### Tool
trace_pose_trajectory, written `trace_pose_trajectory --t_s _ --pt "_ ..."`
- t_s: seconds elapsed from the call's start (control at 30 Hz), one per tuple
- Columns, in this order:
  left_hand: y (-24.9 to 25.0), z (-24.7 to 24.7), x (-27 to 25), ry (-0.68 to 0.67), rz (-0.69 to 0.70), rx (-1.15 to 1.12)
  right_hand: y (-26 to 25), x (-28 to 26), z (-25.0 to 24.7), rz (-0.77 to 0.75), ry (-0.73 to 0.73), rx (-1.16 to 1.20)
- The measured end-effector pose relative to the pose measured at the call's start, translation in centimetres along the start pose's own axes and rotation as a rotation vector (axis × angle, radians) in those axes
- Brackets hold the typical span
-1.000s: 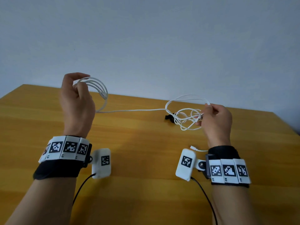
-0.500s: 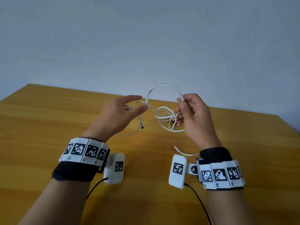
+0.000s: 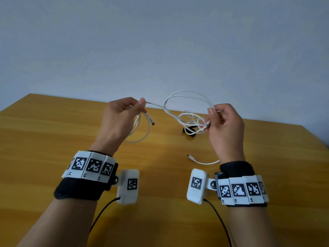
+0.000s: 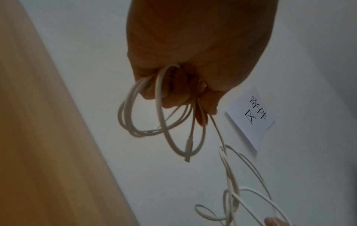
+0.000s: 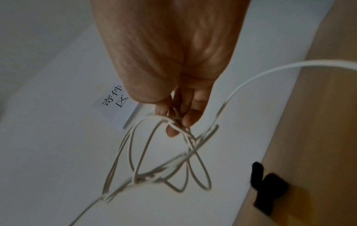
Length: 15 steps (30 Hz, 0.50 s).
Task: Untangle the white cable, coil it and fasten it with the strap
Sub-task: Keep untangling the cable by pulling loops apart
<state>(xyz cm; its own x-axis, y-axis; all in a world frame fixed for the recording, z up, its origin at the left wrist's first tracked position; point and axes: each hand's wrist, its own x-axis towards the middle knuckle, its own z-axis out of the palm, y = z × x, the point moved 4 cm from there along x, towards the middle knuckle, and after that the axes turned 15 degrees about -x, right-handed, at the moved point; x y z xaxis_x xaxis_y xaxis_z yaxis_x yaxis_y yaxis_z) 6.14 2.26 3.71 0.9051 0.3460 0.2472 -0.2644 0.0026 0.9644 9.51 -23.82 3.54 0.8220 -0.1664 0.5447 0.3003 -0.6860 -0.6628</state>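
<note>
white cable [image 3: 188,111] — pinched between left hand [image 3: 119,120], right hand [image 3: 225,125]

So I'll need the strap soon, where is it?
Head view: the black strap lies on the table, far side, below the tangled white cable near the right hand.

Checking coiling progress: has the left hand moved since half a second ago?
Yes. The left hand has drawn back leftward along the table's far edge, away from the strap.

A wooden table [image 3: 53,139] meets a pale wall [image 3: 160,41] bearing a printed paper label [image 4: 251,117].
</note>
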Motion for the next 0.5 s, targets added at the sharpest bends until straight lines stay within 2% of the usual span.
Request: trace_pose_trajectory --t_s 0.13,0.27,0.4,0.5 --pt "-0.1 -2.1 0.7 0.207 -0.033 -0.146 1.6 0.5 -1.4 0.034 0.105 -0.116" --pt "-0.2 -4.2 1.0 0.385 -0.044 -0.296 3.1 0.7 -2.6 0.117 0.196 -0.094" --pt "-0.3 -3.4 0.6 0.4 -0.062 -0.339 3.6 0.8 -2.7 0.186 0.198 -0.069" --pt "0.1 -2.9 0.5 0.333 -0.063 -0.243 3.4 1.0 -2.0 0.184 0.093 -0.048"
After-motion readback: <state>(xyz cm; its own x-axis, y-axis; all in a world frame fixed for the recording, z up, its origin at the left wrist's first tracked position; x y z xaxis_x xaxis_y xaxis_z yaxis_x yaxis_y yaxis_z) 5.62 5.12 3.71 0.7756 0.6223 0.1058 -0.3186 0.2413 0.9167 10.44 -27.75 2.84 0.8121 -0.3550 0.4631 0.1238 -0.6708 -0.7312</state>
